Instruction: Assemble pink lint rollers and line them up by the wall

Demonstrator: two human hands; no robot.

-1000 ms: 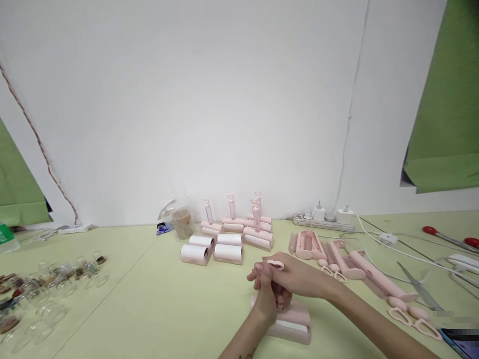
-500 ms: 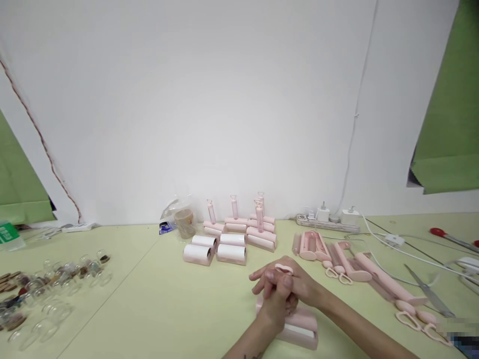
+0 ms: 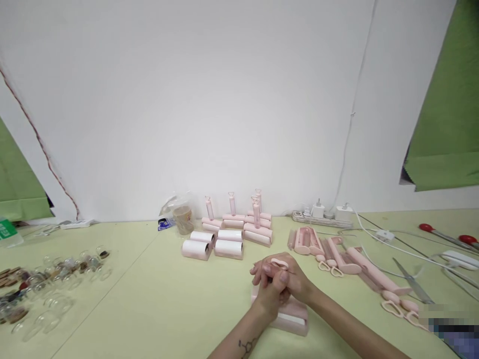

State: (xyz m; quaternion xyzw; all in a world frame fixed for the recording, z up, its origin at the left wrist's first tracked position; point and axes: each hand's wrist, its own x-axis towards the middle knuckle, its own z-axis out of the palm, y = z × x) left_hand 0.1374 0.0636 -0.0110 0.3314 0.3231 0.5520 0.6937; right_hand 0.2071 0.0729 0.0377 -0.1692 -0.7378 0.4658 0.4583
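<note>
In the lower middle of the head view, my left hand [image 3: 272, 295] and my right hand [image 3: 295, 279] are clasped together around the handle of a pink lint roller. The handle is upright and mostly hidden by my fingers; only its pink loop [image 3: 279, 264] shows above them. Below my hands, the pink roller body [image 3: 295, 315] lies on the table with a white strip along it. Farther back are several finished-looking pink lint rollers [image 3: 258, 234] with upright handles. Several white paper rolls in pink holders [image 3: 229, 248] lie in front of those.
Loose pink casings [image 3: 307, 240] and handle parts with loops [image 3: 392, 306] lie to the right, near scissors [image 3: 413, 281]. A power strip [image 3: 322, 219] and white cables are behind them. Small glass domes [image 3: 56, 301] cover the left side. A tape roll [image 3: 183, 220] stands by the wall.
The view has shifted slightly, so most things sit a little farther left and higher. My hands stay clasped on the lint roller handle, and more of my left forearm shows.
</note>
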